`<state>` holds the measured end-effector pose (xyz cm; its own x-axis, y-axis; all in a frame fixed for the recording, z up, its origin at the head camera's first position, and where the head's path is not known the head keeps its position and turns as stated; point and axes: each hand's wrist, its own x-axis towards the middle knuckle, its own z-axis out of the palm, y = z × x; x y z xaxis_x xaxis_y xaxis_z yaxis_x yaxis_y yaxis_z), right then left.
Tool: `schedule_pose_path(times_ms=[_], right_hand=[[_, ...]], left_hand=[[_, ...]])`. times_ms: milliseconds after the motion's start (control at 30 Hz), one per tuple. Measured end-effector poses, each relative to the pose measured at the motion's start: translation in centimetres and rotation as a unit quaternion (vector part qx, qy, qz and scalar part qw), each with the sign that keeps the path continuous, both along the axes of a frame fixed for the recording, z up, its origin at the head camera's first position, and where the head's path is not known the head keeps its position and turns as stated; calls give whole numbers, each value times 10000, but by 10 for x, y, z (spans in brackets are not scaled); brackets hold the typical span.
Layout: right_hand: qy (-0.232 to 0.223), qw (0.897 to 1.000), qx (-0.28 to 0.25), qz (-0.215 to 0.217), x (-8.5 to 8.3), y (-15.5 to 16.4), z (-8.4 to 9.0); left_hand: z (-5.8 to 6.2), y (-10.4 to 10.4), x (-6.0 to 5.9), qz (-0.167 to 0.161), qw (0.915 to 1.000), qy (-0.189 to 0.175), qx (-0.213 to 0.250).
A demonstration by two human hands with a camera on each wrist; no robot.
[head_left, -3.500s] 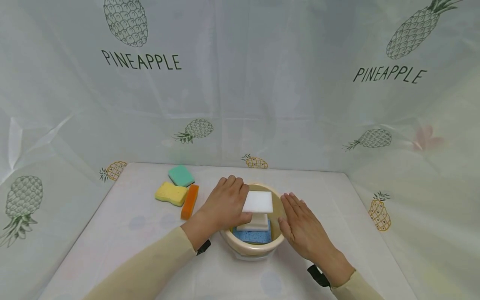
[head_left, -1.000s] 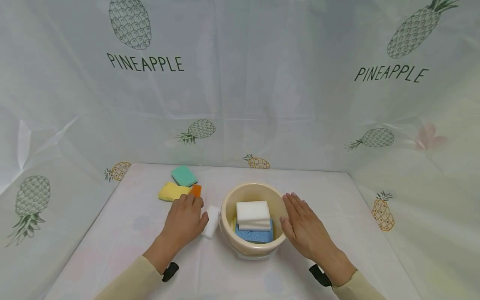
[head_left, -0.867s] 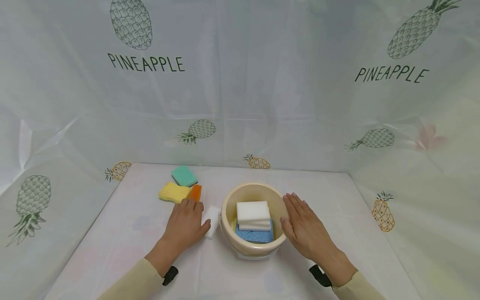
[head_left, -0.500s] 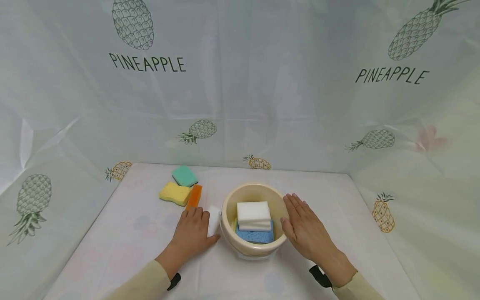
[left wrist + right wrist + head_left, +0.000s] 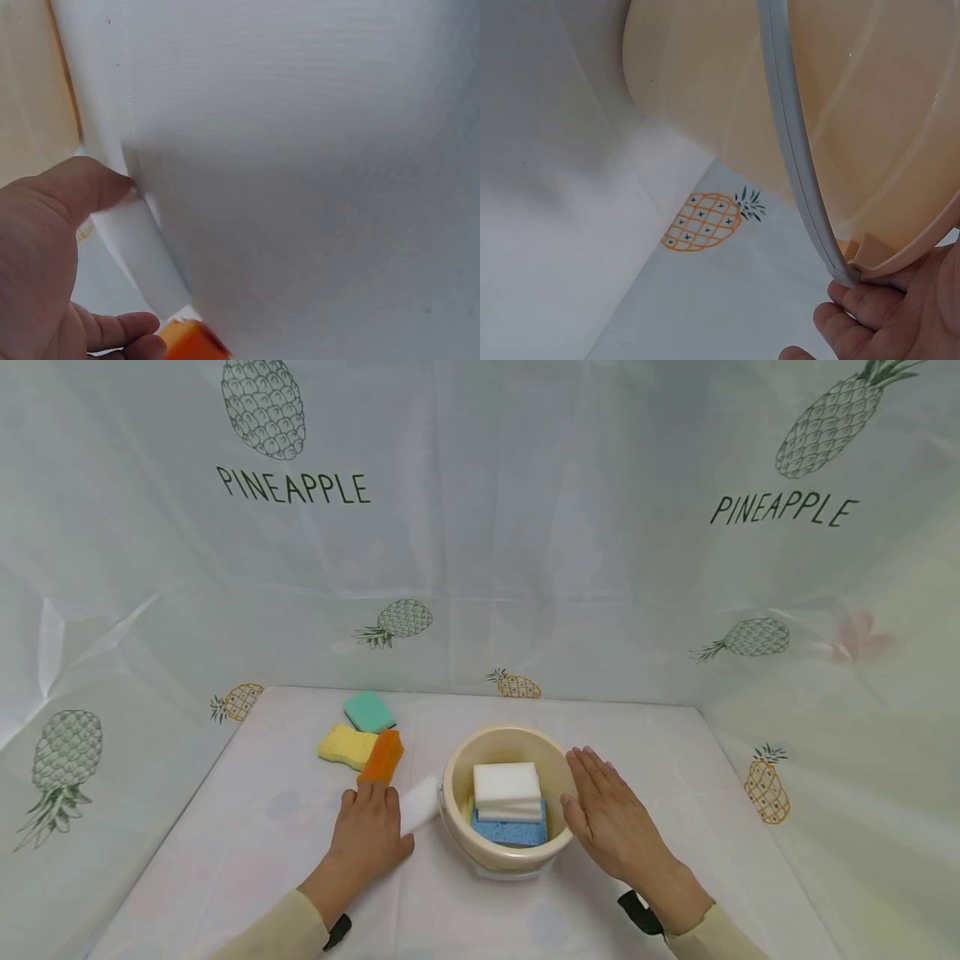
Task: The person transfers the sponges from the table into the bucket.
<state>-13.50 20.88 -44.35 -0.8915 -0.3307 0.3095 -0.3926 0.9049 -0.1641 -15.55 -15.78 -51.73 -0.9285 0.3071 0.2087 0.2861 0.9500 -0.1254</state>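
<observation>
sponges: 3 in bucket [image 5: 457,777], 4 outside.

From my remote seat, the blue sponge [image 5: 506,832] lies mostly buried under two white blocks [image 5: 507,783]; at nine o'clock, my left hand [image 5: 367,833] covers part of another white sponge [image 5: 418,805].

A round cream plastic bucket [image 5: 504,743] with a grey handle holds white foam blocks [image 5: 507,783] over a speckled blue sponge [image 5: 507,832]. Beside it lie orange [image 5: 381,757], yellow [image 5: 346,746] and teal [image 5: 369,711] sponges. The pale curtain [image 5: 525,527] bears pineapple prints.
</observation>
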Motion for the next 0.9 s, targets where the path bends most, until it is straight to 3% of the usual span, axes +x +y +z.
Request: schedule_pose_path(times_ms=[233, 367, 600, 767, 900], right_hand=[[-70, 10000, 25, -37, 0, 0, 1], [69, 10000, 8, 4, 0, 0, 0], [29, 10000, 41, -23, 1, 0, 0], [-18, 10000, 29, -13, 1, 0, 1], [4, 10000, 17, 3, 1, -1, 2]], left_hand=[[-7, -2, -3, 104, 9998, -158, -30], [-4, -3, -5, 56, 9996, -166, 216], [9, -9, -13, -128, 9965, 451, 695], [18, -17, -20, -350, 9926, 916, 718], [28, -24, -27, -507, 9914, 997, 681]])
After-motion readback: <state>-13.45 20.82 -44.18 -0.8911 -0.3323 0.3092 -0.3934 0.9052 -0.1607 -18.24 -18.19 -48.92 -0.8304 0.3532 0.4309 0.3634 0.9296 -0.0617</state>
